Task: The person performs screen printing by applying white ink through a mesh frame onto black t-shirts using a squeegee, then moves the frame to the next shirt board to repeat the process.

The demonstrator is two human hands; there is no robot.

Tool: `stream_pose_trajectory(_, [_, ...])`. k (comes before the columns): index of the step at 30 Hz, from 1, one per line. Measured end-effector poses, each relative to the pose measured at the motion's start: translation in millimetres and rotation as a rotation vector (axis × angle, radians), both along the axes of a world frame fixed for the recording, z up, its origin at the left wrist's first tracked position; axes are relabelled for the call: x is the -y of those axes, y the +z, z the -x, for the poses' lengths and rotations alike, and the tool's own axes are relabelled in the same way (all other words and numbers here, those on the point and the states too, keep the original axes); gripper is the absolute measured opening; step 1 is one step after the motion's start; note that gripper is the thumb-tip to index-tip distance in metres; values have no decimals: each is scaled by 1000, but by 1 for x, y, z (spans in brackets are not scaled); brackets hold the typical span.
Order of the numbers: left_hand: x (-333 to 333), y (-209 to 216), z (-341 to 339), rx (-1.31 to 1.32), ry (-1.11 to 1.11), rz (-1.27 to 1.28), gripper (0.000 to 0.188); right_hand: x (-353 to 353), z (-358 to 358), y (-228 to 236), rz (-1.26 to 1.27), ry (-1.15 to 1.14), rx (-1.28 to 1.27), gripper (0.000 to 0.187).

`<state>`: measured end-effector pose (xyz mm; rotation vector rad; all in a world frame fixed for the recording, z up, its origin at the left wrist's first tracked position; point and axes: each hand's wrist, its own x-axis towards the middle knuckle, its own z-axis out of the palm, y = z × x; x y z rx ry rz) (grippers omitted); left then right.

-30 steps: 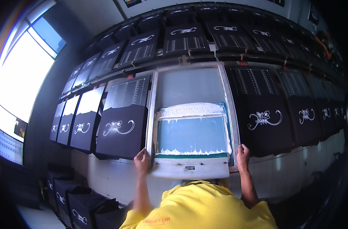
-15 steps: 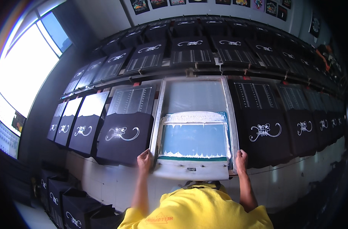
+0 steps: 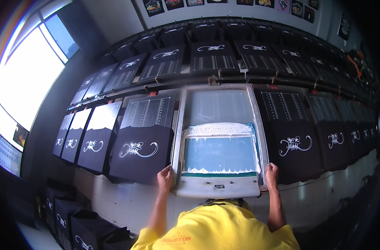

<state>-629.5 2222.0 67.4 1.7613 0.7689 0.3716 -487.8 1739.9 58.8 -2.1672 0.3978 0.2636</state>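
Note:
A screen-printing frame [image 3: 263, 141] with pale metal sides lies in front of me between two black garments. White ink is banked in a thick band [image 3: 220, 129] across its mesh, with a ragged white line along the near edge of the blue mesh area [image 3: 223, 153]. My left hand [image 3: 165, 178] is closed on the frame's near left side, and my right hand [image 3: 272, 176] is closed on its near right side. A pale flap [image 3: 218, 188] covers the near end. What lies under the frame is mostly hidden.
Black garments with white curling prints lie on boards to the left [image 3: 138, 152] and right [image 3: 296, 146]. More rows of printed garments [image 3: 211, 48] stand beyond a rail [image 3: 156, 82]. Black-draped stacks [image 3: 65, 216] sit low at the left, near a bright window [image 3: 27, 91].
The frame, both hands and the neighbouring garments appear slightly farther right in view. Both hands keep their hold on the frame's sides. Faint marks now show within the blue mesh area.

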Motion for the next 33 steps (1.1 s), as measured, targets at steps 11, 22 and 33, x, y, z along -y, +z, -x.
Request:
stream_pose_trajectory(11, [0,20,-3,-33,-77,-41,28,-4,2,-33,117,-193,312,33])
stream_pose_trajectory(22, [-1,7,-10,-55,-106,-255,27,-31,-2,8,270,-48,342,26])
stream_pose_trajectory(33, [4,37,4,57,-32,-390,21,-38,18,17,363,147,609,32])
